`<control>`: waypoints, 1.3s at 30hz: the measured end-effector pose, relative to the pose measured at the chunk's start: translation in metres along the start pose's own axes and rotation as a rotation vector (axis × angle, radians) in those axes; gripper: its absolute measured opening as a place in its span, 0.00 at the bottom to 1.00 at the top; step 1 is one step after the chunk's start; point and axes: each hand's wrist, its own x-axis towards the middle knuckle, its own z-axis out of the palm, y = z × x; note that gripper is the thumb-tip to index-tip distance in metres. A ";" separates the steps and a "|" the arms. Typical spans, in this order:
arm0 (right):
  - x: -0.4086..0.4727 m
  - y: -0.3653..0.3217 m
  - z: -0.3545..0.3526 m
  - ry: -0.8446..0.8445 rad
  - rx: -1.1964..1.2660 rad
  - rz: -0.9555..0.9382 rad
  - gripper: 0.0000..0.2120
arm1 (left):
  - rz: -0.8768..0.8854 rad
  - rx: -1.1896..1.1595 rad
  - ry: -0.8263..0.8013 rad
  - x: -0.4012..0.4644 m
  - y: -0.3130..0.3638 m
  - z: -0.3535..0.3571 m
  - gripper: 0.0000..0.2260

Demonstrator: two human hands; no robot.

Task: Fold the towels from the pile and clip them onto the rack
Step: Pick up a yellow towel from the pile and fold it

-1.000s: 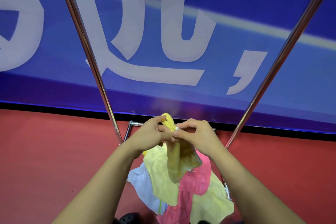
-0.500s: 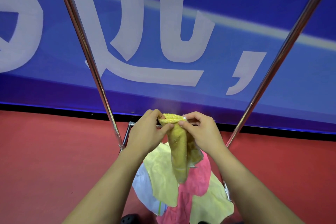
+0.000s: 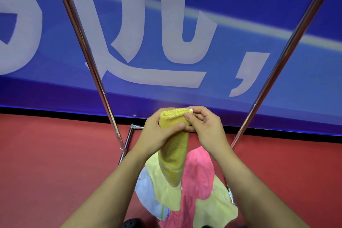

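Red floor, blue banner behind the rack (image 3: 87, 57). Left hand (image 3: 157, 135) grips the folded yellow towel (image 3: 174, 146) above the pile (image 3: 194, 187); right hand (image 3: 205, 127) pinches its top corner. I'd keep those edges flush before clipping.

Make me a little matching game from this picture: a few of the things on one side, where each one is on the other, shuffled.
Things:
1. yellow towel
2. pink towel
3. white towel
4. rack pole

Places:
A. left edge of the pile on the floor
B. held up in both hands
C. slanting up past the blue banner
D. in the pile, below the right wrist

Pairs: 1-B, 2-D, 3-A, 4-C
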 end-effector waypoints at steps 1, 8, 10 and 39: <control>0.000 -0.001 0.000 0.008 0.011 -0.009 0.05 | -0.003 -0.007 -0.003 -0.001 0.001 0.002 0.16; 0.001 -0.001 -0.001 0.021 0.014 -0.085 0.09 | 0.065 -0.016 0.086 0.000 0.011 0.012 0.08; 0.000 -0.001 -0.004 -0.019 -0.003 -0.111 0.16 | 0.080 -0.016 0.107 0.001 0.013 0.012 0.08; -0.014 0.099 0.001 -0.086 -0.160 0.234 0.13 | 0.063 0.013 0.093 0.015 0.042 -0.003 0.03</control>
